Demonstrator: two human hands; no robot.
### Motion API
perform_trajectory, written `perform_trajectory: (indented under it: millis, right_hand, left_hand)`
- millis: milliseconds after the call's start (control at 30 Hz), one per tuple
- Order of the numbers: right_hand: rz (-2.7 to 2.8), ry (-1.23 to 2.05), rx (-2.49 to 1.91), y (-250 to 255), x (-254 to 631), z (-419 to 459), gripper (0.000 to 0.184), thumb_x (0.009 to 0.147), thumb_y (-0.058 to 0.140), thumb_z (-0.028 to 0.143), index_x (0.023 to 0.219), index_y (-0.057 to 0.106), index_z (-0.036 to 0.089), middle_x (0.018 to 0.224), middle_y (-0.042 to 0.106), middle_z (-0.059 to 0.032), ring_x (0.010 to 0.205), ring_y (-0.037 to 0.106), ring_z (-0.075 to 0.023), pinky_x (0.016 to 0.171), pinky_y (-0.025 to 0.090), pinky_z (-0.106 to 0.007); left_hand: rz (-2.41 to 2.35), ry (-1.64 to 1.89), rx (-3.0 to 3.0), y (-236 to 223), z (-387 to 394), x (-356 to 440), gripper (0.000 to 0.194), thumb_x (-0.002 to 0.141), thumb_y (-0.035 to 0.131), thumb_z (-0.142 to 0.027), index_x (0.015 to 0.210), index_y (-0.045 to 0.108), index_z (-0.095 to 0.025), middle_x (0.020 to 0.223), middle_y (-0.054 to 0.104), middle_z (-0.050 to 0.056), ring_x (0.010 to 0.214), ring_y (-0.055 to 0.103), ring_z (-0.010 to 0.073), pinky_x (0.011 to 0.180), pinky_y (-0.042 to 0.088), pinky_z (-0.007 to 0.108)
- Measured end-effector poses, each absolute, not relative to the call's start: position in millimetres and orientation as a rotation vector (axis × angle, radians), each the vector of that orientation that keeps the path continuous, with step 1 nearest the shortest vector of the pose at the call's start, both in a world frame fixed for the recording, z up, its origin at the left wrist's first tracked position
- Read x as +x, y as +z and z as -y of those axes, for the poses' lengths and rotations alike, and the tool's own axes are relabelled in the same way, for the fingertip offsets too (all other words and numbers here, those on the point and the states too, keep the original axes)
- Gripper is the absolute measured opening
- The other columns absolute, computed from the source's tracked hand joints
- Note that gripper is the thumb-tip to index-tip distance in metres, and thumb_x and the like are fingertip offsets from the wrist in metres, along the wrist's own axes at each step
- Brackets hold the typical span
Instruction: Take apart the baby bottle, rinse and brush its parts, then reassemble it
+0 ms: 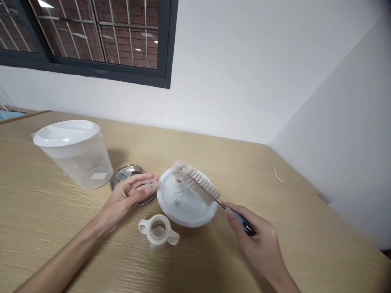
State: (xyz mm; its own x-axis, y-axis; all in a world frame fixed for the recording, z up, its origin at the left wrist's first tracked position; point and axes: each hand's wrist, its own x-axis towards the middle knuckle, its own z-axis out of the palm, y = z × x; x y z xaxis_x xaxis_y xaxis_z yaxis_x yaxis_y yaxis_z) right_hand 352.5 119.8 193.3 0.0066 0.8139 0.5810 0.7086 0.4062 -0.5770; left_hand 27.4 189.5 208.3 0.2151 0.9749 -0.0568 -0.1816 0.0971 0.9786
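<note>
My left hand (128, 196) pinches a small clear silicone teat (152, 183) between thumb and fingers, just over a round steel dish (130, 173). My right hand (255, 240) grips the blue handle of a white bottle brush (197, 184). The bristles reach left over a white round lid (186, 203), and their tip lies close to the teat. A white collar with two side handles (158, 231) stands on the wooden table (45, 211) between my hands, nearer to me.
A clear plastic tub with a white lid (75, 152) stands at the back left. A small clear cup lies in the steel dish. White walls meet at the table's far right corner, under a dark-framed window. A thin pale strip (277, 174) lies at the right.
</note>
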Motion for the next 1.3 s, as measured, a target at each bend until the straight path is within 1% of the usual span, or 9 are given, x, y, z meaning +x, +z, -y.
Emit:
perform_trajectory:
  millis: [100, 200, 300, 367, 533, 733, 1000, 1167, 1300]
  right_hand:
    - [1.736, 0.125, -1.326, 194, 352, -120, 0.017, 0.095, 0.062, 0.027, 0.102, 0.076, 0.022, 0.090, 0.080, 0.0000, 0.069, 0.072, -0.0118, 0.061, 0.055, -0.016]
    - [1.766, 0.128, -1.306, 196, 351, -119, 0.017, 0.095, 0.061, 0.025, 0.103, 0.076, 0.021, 0.092, 0.080, -0.0017, 0.073, 0.074, -0.0134, 0.060, 0.055, -0.017]
    - [1.821, 0.135, -1.252, 198, 349, -118, 0.017, 0.095, 0.061, 0.022, 0.103, 0.075, 0.020, 0.090, 0.080, -0.0023, 0.072, 0.075, -0.0137, 0.059, 0.055, -0.018]
    - [1.871, 0.144, -1.212, 199, 348, -118, 0.018, 0.095, 0.060, 0.020, 0.104, 0.075, 0.019, 0.088, 0.079, -0.0022, 0.069, 0.073, -0.0130, 0.058, 0.055, -0.018]
    - [1.930, 0.129, -1.183, 194, 347, -120, 0.020, 0.095, 0.059, 0.019, 0.107, 0.075, 0.018, 0.090, 0.079, -0.0040, 0.058, 0.069, -0.0110, 0.046, 0.048, -0.018]
    - [1.874, 0.085, -1.237, 195, 348, -122, 0.018, 0.094, 0.061, 0.021, 0.106, 0.075, 0.018, 0.094, 0.080, -0.0044, 0.071, 0.074, -0.0137, 0.061, 0.056, -0.019]
    - [1.841, 0.138, -1.251, 196, 349, -120, 0.019, 0.095, 0.060, 0.025, 0.101, 0.077, 0.018, 0.086, 0.079, -0.0038, 0.066, 0.073, -0.0139, 0.057, 0.055, -0.019]
    - [1.794, 0.154, -1.355, 192, 354, -121, 0.022, 0.095, 0.061, 0.030, 0.104, 0.077, 0.018, 0.093, 0.080, -0.0058, 0.073, 0.074, -0.0165, 0.062, 0.057, -0.021]
    - [1.692, 0.186, -1.429, 192, 357, -118, 0.023, 0.095, 0.061, 0.034, 0.103, 0.077, 0.019, 0.094, 0.080, -0.0054, 0.074, 0.073, -0.0172, 0.062, 0.056, -0.022]
  left_hand:
    - [-0.957, 1.101, 1.173, 208, -190, 28, 0.045, 0.084, 0.079, -0.035, 0.125, 0.066, -0.020, 0.127, 0.074, 0.013, 0.121, 0.068, 0.0252, 0.107, 0.052, 0.036]
    - [-0.955, 1.155, 1.275, 206, -190, 31, 0.043, 0.081, 0.082, -0.032, 0.119, 0.068, -0.018, 0.124, 0.074, 0.012, 0.113, 0.071, 0.0235, 0.099, 0.057, 0.032]
    - [-0.946, 1.196, 1.296, 201, -190, 35, 0.048, 0.077, 0.085, -0.028, 0.120, 0.066, -0.018, 0.121, 0.075, 0.011, 0.106, 0.073, 0.0217, 0.095, 0.059, 0.032]
    - [-0.942, 1.201, 1.309, 197, -190, 36, 0.051, 0.075, 0.086, -0.026, 0.121, 0.064, -0.018, 0.117, 0.075, 0.011, 0.104, 0.073, 0.0211, 0.096, 0.059, 0.033]
    - [-0.959, 1.208, 1.329, 194, -190, 35, 0.053, 0.074, 0.088, -0.025, 0.120, 0.063, -0.016, 0.110, 0.077, 0.010, 0.101, 0.074, 0.0210, 0.094, 0.061, 0.034]
    - [-0.971, 1.229, 1.282, 197, -190, 34, 0.054, 0.070, 0.090, -0.025, 0.116, 0.064, -0.015, 0.113, 0.076, 0.012, 0.098, 0.075, 0.0221, 0.091, 0.063, 0.035]
    - [-0.943, 1.244, 1.287, 195, -191, 35, 0.043, 0.069, 0.090, -0.022, 0.107, 0.071, -0.017, 0.107, 0.077, 0.009, 0.100, 0.074, 0.0210, 0.093, 0.062, 0.033]
    - [-0.944, 1.274, 1.225, 202, -189, 37, 0.038, 0.065, 0.091, -0.020, 0.097, 0.072, -0.016, 0.097, 0.079, 0.008, 0.093, 0.076, 0.0211, 0.087, 0.063, 0.031]
    - [-0.949, 1.261, 1.224, 206, -188, 36, 0.038, 0.064, 0.092, -0.019, 0.096, 0.071, -0.016, 0.100, 0.080, 0.009, 0.094, 0.077, 0.0227, 0.089, 0.063, 0.033]
